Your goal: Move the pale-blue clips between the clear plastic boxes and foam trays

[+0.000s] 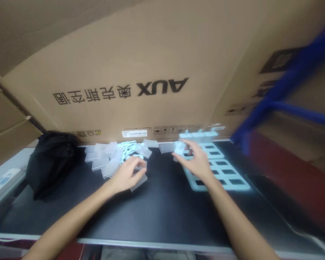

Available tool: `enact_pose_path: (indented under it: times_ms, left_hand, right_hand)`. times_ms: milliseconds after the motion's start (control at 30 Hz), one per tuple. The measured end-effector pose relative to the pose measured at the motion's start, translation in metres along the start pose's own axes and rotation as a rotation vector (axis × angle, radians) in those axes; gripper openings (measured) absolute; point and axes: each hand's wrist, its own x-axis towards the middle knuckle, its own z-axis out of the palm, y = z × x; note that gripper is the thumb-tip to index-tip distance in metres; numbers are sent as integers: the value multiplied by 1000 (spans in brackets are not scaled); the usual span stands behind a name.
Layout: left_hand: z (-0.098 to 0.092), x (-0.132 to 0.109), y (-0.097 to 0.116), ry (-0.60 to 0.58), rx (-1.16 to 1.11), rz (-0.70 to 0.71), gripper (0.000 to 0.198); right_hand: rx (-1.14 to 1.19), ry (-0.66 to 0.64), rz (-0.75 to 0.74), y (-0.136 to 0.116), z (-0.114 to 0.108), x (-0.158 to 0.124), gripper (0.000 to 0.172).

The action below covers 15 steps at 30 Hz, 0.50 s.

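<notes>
My right hand [197, 160] pinches a small light-blue and translucent plastic piece [180, 147] between thumb and fingers, above the near-left side of a light-blue tray [219, 187] with rectangular openings. My left hand [128, 174] hovers at the right edge of a pile of clear plastic cases [99, 159]. Its fingers are bent, with the thumb apart from them, and no object shows clearly between them. Several thin light-blue pieces [128, 148] lie heaped just beyond that hand. More light-blue blocks [199, 136] stand behind the tray. Blur hides small details.
A large cardboard box [119, 65] walls off the back of the black table [157, 216]. A black cloth bundle [52, 162] sits at the left, beside a white and blue box [4, 184]. A blue metal frame [271, 97] rises at the right.
</notes>
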Motion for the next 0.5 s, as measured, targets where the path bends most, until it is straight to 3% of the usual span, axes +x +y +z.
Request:
enact_pose_path:
  times_ms: [133, 233, 500]
  left_hand:
    - [15, -26, -19, -70, 151, 115, 20]
    - [25, -38, -27, -83, 179, 179, 18]
    - [34, -42, -34, -120, 193, 259, 18]
  right_hand:
    - [-161, 152, 274, 52, -26, 15, 74]
    - [-244, 226, 395, 84, -39, 19, 86]
    - [-455, 189, 473, 127, -45, 14, 84]
